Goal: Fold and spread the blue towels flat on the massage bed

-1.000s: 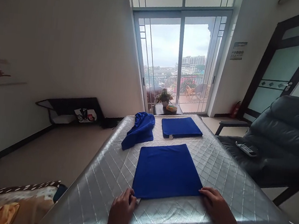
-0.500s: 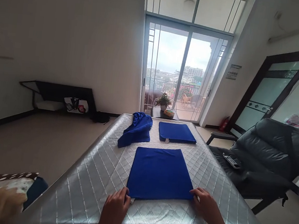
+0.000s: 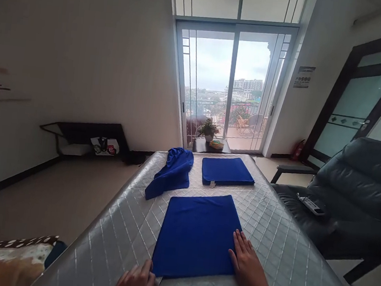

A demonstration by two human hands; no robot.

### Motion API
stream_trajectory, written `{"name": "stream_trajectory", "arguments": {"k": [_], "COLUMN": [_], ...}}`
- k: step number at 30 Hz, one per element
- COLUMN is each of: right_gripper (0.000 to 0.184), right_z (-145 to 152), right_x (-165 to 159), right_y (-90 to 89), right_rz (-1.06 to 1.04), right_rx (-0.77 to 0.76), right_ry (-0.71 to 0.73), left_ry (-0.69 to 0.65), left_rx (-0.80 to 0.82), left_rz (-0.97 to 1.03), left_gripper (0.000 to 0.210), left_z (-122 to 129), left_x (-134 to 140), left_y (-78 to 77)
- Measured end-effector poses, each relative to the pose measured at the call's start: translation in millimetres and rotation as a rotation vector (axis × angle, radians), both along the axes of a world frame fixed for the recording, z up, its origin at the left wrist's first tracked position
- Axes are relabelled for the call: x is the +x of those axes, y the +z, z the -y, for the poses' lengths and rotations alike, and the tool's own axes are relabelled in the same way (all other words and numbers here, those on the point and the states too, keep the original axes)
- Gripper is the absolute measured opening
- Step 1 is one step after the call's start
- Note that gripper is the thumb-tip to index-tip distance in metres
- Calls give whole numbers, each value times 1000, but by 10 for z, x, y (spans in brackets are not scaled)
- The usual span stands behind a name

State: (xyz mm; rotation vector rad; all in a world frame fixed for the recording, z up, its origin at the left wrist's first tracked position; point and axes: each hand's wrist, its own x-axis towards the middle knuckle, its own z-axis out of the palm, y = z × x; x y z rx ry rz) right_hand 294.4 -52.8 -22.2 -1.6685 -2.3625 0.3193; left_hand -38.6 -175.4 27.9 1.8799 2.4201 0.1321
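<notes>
"One blue cloth (image 3: 196,238): where is it laid?"

"On the desk (image 3: 288,250), beyond the left hand (image 3: 135,282), curled at its near-left corner, grip indiscernible; right edge covered by the flattened right hand (image 3: 246,258)."

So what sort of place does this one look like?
Probably a living room in a home: a black, leather-look padded armchair stands on the right, a leafy green potted plant sits ahead, and a tall glass sliding door looks out on a railed balcony.
</notes>
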Motion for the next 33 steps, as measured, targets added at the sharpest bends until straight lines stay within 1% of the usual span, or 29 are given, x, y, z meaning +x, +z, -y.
{"name": "stream_trajectory", "arguments": {"k": [2,3,4,6,7,9,11,12,13,15,18,22,24,25,28,31,33], "right_gripper": [64,65,65,63,62,60,61,61,61,61,63,63,63,64,65,68,70], "right_z": [13,17,19,27,32,42,48,48,47,40,29,22,28,35,68,75,24], "right_x": [0,-2,-4,-7,-5,0,4,3,0,-14,-40,-57,-60,-60,-47,-15,-10], "right_y": [8,16,22,23,16,-2,-17,-20,-20,-14,-5,4,8,9,13,52,123], "right_rz": [10,13,15,19,26,45,55,56,53,41,19,5,19,31,60,76,98], "right_rx": [-17,-21,-18,5,19,27,16,9,2,-10,-33,-49,-59,-62,-56,-67,-93], "right_ry": [4,5,4,8,17,40,59,59,53,30,-16,-22,-24,-28,-42,-27,3], "left_ry": [-51,-121,-218,-459,-572,-776,-879,-888,-871,-803,-658,-337,-204,-166,-123,-126,-138], "left_rx": [29,58,92,171,207,226,198,181,170,164,147,80,56,49,53,60,58], "left_rz": [-57,-54,-27,74,122,182,189,180,165,121,45,2,21,38,90,117,124], "left_gripper": [36,37,37,33,32,47,59,61,61,62,63,67,72,74,79,82,83], "left_z": [-155,-260,-379,-633,-758,-981,-1141,-1192,-1223,-1229,-1120,-820,-658,-590,-463,-440,-447], "left_x": [250,434,649,1115,1336,1683,1855,1871,1842,1663,1161,363,76,-18,-123,-91,-61], "left_y": [114,170,218,268,264,190,46,-41,-130,-298,-476,-575,-595,-601,-605,-574,-538]}}
